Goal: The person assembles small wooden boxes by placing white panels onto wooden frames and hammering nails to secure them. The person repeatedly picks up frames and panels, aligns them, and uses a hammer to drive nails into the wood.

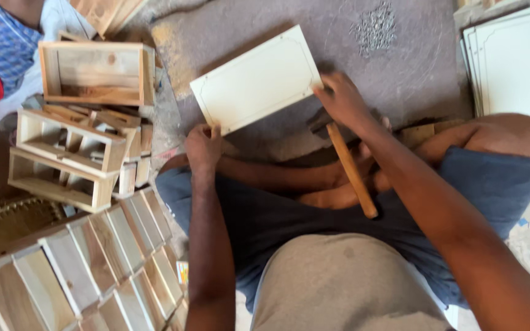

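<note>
Head view is showing the left hand (202,147) and right hand (338,98) pinching a cream panel (256,79) by its edges, hammer (348,165) lying just beside it, nothing fastened yet, finished wooden frames (69,153) piling well left of it.

Two bare hands show, the left hand (202,147) and the right hand (338,98), both on one cream rectangular panel (256,79) with a routed border line. One wooden-handled hammer (349,167) lies across the lap. At the upper right sits one stack of like cream panels (513,61), at least three edges visible, the exact number unclear. One heap of small nails (374,26) lies on the floor, too many and too small to count. At the left stand three open wooden box frames (96,72), and below them one row of closed wooden boxes (87,263), roughly ten, the far ends cut off
</note>
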